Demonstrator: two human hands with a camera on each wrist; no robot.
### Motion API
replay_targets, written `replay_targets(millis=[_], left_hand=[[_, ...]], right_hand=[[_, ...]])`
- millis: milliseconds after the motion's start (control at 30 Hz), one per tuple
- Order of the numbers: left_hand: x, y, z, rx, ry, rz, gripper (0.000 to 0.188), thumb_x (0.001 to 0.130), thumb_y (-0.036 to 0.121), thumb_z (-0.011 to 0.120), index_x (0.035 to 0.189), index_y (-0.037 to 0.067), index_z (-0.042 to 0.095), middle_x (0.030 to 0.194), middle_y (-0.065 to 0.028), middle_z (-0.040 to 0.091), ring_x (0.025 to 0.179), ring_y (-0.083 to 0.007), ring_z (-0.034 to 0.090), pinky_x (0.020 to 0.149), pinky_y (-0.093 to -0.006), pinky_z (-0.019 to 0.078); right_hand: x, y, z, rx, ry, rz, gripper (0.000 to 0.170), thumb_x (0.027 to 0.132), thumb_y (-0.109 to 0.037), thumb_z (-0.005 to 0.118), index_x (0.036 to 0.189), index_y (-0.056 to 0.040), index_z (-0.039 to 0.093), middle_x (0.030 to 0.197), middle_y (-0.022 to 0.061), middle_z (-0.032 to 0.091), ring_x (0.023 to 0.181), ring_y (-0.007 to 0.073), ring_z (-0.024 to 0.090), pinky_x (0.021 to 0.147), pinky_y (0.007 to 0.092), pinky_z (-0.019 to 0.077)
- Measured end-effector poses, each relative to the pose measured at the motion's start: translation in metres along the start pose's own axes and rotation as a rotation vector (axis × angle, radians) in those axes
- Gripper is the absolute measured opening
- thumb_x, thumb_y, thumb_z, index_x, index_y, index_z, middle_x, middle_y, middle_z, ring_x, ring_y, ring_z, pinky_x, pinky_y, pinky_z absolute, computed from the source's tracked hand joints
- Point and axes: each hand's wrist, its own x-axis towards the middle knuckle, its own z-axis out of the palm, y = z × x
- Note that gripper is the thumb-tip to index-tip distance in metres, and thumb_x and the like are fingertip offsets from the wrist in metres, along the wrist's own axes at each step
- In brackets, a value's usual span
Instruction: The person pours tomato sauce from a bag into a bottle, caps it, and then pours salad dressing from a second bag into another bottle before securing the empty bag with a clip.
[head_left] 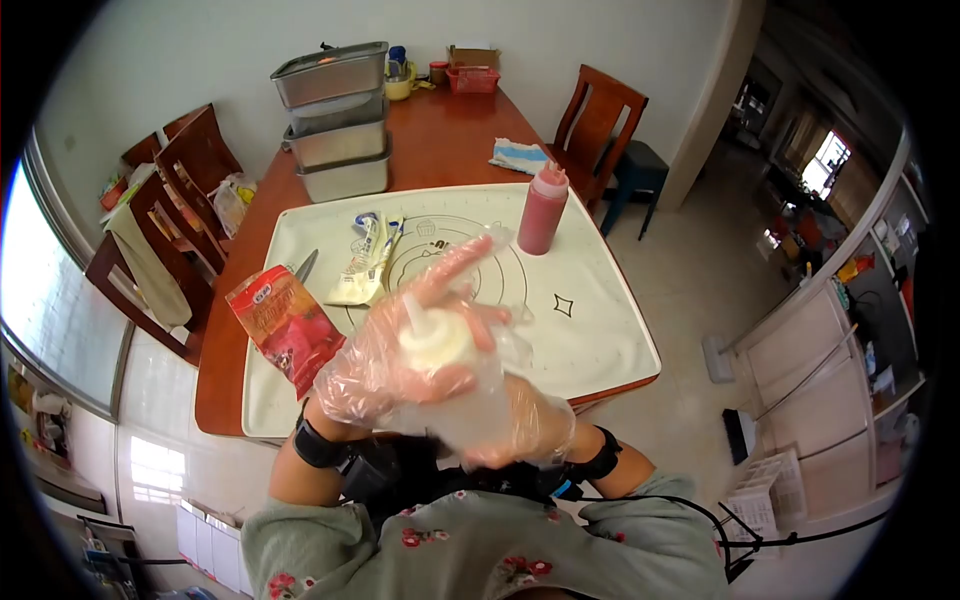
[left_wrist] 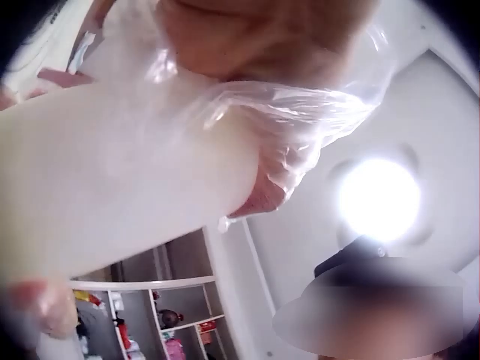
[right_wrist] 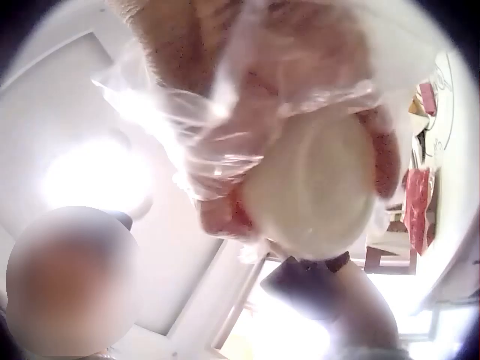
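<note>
Both hands wear clear plastic gloves and hold a white squeeze bottle [head_left: 460,415] tilted in front of the body, its nozzle pointing away. My left hand [head_left: 365,365] grips it at the cap end, thumb and fingers around the white cap [head_left: 437,342], one finger stretched out past it. Around the lower end, my right hand [head_left: 537,418] curls its fingers; the bottle's rounded base [right_wrist: 315,191] shows between them in the right wrist view. A squeeze bottle of pink sauce [head_left: 541,215] stands upright on the white baking mat [head_left: 610,330] beyond the hands.
A red packet [head_left: 285,325] lies at the mat's left edge, near a metal blade [head_left: 307,265] and a white-and-yellow pouch [head_left: 365,265]. Stacked metal containers [head_left: 340,150] stand behind on the wooden table [head_left: 440,140], with a blue-and-white packet [head_left: 520,155] at the right.
</note>
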Motion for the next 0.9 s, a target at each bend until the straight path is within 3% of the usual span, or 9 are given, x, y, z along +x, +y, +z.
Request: replay_targets(millis=[67, 200, 333, 433, 500, 600, 700, 800, 900], left_hand=[[-0.004, -0.007, 0.004, 0.048, 0.17, -0.031, 0.097, 0.071, 0.02, 0.08, 0.15, 0.004, 0.026, 0.094, -0.0018, 0.064, 0.097, -0.0157, 0.061, 0.096, -0.0316, 0.0442], [-0.004, -0.027, 0.013, 0.153, 0.368, 0.025, 0.095, 0.074, 0.015, 0.079, 0.151, 0.005, 0.024, 0.112, -0.0079, 0.062, 0.104, -0.0173, 0.058, 0.099, -0.0336, 0.0431], [-0.003, -0.01, -0.002, -0.159, 0.134, -0.03, 0.104, 0.067, 0.021, 0.086, 0.151, 0.006, 0.026, 0.134, -0.0168, 0.052, 0.122, -0.0225, 0.051, 0.105, -0.0367, 0.0389], [-0.002, -0.008, -0.014, -0.11, 0.023, -0.059, 0.099, 0.067, 0.02, 0.086, 0.148, 0.006, 0.032, 0.135, -0.0145, 0.05, 0.124, -0.0235, 0.049, 0.107, -0.0366, 0.0372], [-0.001, -0.017, -0.023, 0.112, -0.049, 0.094, 0.085, 0.076, 0.016, 0.081, 0.146, 0.005, 0.034, 0.142, -0.0116, 0.045, 0.126, -0.0244, 0.047, 0.107, -0.0369, 0.0367], [-0.003, -0.006, -0.012, 0.58, 0.172, -0.008, 0.079, 0.076, 0.017, 0.08, 0.143, 0.006, 0.04, 0.14, -0.0097, 0.047, 0.127, -0.0239, 0.046, 0.106, -0.0368, 0.0374], [0.004, -0.009, -0.021, 0.203, -0.016, 0.085, 0.092, 0.067, 0.023, 0.088, 0.141, -0.001, 0.039, 0.135, -0.009, 0.046, 0.127, -0.0222, 0.044, 0.108, -0.0349, 0.0351], [0.013, 0.005, -0.041, 0.423, -0.242, 0.048, 0.074, 0.067, 0.023, 0.087, 0.13, 0.001, 0.053, 0.128, -0.0127, 0.054, 0.119, -0.0243, 0.052, 0.105, -0.0361, 0.0387], [0.019, 0.016, -0.034, 0.693, -0.173, -0.007, 0.064, 0.065, 0.034, 0.087, 0.115, 0.002, 0.064, 0.111, -0.0142, 0.063, 0.104, -0.0258, 0.059, 0.091, -0.0342, 0.0457]], right_hand=[[0.011, 0.02, -0.002, -0.744, 0.319, -0.334, 0.075, 0.066, -0.018, 0.081, 0.13, -0.0003, 0.046, 0.109, 0.0127, 0.063, 0.101, 0.0231, 0.062, 0.087, 0.0351, 0.0509], [0.019, 0.006, -0.008, -1.002, 0.731, -0.307, 0.078, 0.066, -0.019, 0.084, 0.13, -0.0002, 0.044, 0.104, 0.0098, 0.063, 0.097, 0.0206, 0.061, 0.084, 0.0348, 0.0508], [0.004, -0.012, -0.021, 0.213, 0.039, -0.013, 0.077, 0.067, -0.027, 0.086, 0.128, -0.0021, 0.046, 0.099, 0.0043, 0.06, 0.088, 0.0195, 0.061, 0.077, 0.0347, 0.051], [0.001, -0.01, -0.022, 0.098, 0.014, -0.034, 0.079, 0.066, -0.026, 0.086, 0.129, -0.0018, 0.045, 0.101, 0.0056, 0.061, 0.089, 0.0187, 0.061, 0.079, 0.0363, 0.0515], [0.007, 0.003, -0.017, -0.322, 0.352, -0.19, 0.08, 0.066, -0.026, 0.086, 0.13, -0.0018, 0.044, 0.103, 0.0058, 0.061, 0.091, 0.0171, 0.061, 0.08, 0.0356, 0.0516], [0.01, 0.011, -0.021, -0.653, 0.543, -0.294, 0.081, 0.065, -0.024, 0.085, 0.132, -0.0017, 0.044, 0.105, 0.0077, 0.062, 0.093, 0.0171, 0.062, 0.081, 0.0353, 0.0514], [0.003, 0.007, -0.024, -0.174, 0.357, -0.144, 0.081, 0.063, -0.021, 0.085, 0.131, -0.0016, 0.044, 0.106, 0.0119, 0.063, 0.094, 0.0223, 0.064, 0.083, 0.037, 0.0512], [-0.003, 0.007, -0.027, 0.024, 0.27, -0.061, 0.078, 0.062, -0.018, 0.084, 0.128, -0.0015, 0.046, 0.104, 0.0151, 0.064, 0.094, 0.0275, 0.064, 0.082, 0.0383, 0.0511], [0.001, 0.004, -0.028, -0.611, 0.504, -0.195, 0.074, 0.062, -0.017, 0.084, 0.125, -0.0015, 0.047, 0.102, 0.0147, 0.064, 0.093, 0.0277, 0.064, 0.082, 0.037, 0.051]])
